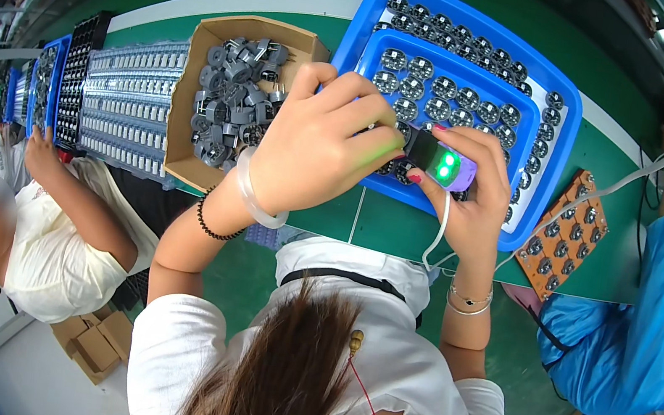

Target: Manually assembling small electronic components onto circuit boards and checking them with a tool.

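My right hand (pixel 482 196) grips a small purple and black device (pixel 457 174) with two glowing green lights, and a white cable (pixel 441 231) hangs below it. Close to the device's dark end, my left hand (pixel 319 148) has its fingers curled together; whatever they pinch is hidden behind them. Both hands are over the near side of a smaller blue tray (pixel 454 61), which holds rows of round circuit boards (pixel 444 87). That tray rests in a larger blue tray (pixel 559 172) with more of these boards.
Left of my hands stands a cardboard box (pixel 183 106) of loose grey round parts (pixel 236 71). Clear plastic trays (pixel 130 104) and a black tray (pixel 76 87) lie beyond. An orange board (pixel 554 249) carrying round parts sits at right. People work on either side; a grey cable (pixel 652 168) crosses there.
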Tool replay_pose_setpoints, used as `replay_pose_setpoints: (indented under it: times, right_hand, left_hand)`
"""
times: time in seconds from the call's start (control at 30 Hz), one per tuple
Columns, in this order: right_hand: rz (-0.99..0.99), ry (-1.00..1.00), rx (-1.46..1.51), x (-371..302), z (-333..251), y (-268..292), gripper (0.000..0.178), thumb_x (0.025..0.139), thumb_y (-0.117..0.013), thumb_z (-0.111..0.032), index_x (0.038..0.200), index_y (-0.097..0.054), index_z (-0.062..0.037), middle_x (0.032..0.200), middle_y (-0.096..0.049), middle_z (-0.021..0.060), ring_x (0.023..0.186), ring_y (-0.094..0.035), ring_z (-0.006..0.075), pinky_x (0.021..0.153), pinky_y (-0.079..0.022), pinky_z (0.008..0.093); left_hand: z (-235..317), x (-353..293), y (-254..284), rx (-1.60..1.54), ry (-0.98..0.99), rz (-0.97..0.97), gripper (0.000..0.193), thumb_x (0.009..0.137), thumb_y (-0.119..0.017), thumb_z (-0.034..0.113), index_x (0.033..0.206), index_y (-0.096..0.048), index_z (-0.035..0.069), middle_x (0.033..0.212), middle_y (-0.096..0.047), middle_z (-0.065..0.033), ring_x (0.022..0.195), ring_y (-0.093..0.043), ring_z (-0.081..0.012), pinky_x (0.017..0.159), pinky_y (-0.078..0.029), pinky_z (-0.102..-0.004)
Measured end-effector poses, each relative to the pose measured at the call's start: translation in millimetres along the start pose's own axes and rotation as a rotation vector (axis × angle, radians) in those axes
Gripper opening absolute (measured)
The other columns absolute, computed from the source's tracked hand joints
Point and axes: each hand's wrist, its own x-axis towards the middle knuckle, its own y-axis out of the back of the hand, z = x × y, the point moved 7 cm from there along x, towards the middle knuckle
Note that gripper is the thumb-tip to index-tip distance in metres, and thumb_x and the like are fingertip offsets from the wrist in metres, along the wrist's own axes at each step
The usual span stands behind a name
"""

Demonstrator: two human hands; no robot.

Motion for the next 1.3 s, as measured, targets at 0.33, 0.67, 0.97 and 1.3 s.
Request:
replay_pose_setpoints:
  times: [0.33,0.67,0.97,1.3]
  right_hand:
    - [0.019,-0.01,0.014,-2,3,1,0.045,0.063,-0.081,-0.014,0.102,-0.062,-0.0032,0.099,-0.059,0.0117,0.09,-0.058,0.0226,0.075,-0.047,0.0297]
    - [0.185,-0.134,0.101,-15,19,17,0.045,0.067,-0.079,-0.007,0.106,-0.059,0.0004,0.104,-0.054,0.0103,0.094,-0.055,0.0178,0.08,-0.045,0.0269]
    - [0.111,-0.081,0.013,-10,20,17,0.045,0.066,-0.078,-0.004,0.106,-0.059,-0.0008,0.105,-0.054,0.0108,0.095,-0.055,0.0192,0.08,-0.047,0.028]
    - [0.078,-0.053,-0.027,-3,14,14,0.046,0.064,-0.08,-0.006,0.106,-0.06,-0.0018,0.103,-0.055,0.0105,0.093,-0.056,0.0192,0.078,-0.047,0.028]
  left_hand:
    - [-1,-1,-5,-0.021,0.006,0.016,0.018,0.063,-0.073,0.013,0.079,-0.063,0.014,0.082,-0.058,0.0046,0.082,-0.055,-0.0146,0.075,-0.032,-0.0319]
    - [-38,-8,-31,0.118,0.05,-0.087,0.009,0.068,-0.069,0.016,0.075,-0.065,0.012,0.074,-0.059,0.0015,0.081,-0.052,-0.0164,0.078,-0.034,-0.0337]
    - [-56,8,-42,0.121,0.0,-0.087,0.011,0.07,-0.069,0.018,0.077,-0.064,0.013,0.076,-0.056,0.0015,0.08,-0.051,-0.0181,0.077,-0.034,-0.0337]
    - [2,18,-11,0.032,-0.131,0.048,0.015,0.064,-0.066,0.015,0.077,-0.06,0.013,0.08,-0.054,0.0023,0.082,-0.051,-0.0155,0.076,-0.035,-0.0333]
